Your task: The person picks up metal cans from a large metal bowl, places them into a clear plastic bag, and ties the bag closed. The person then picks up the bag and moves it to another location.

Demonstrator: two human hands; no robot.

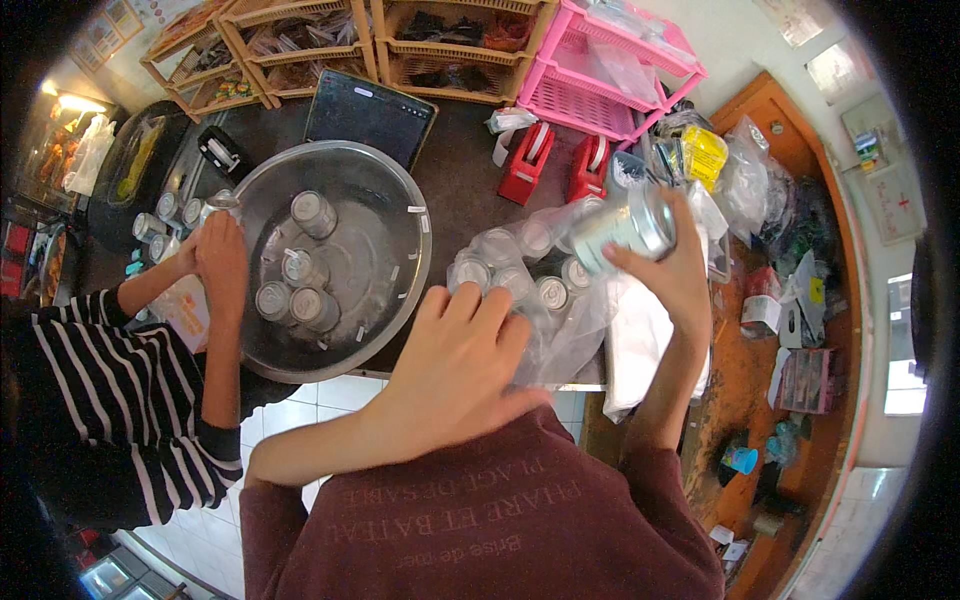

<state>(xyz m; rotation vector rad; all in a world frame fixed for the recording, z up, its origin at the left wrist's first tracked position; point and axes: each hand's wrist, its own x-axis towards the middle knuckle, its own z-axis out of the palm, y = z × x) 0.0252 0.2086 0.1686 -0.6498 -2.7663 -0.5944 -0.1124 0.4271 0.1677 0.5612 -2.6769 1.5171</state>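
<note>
A clear can with a metal rim (624, 231) is gripped in my right hand (664, 262), tilted on its side above a clear plastic bag (551, 349). Several upright cans with pull-tab lids, one of them a lidded can (553, 293), stand in and about that bag. My left hand (469, 356) is at the near left side of the bag, its fingers spread and bent over it; the fingertips are close to the cans, and whether they touch is unclear. To the left, a large metal basin (360, 360) contains several cans, such as an upright can (313, 214).
A co-worker's hands (221, 251) are at a can left of the basin. Red tape dispensers (526, 169), a tablet (367, 112) and a pink plastic rack (581, 97) stand behind. White plastic sheets (645, 345) lie under my right forearm, beside an orange wooden surface (716, 390).
</note>
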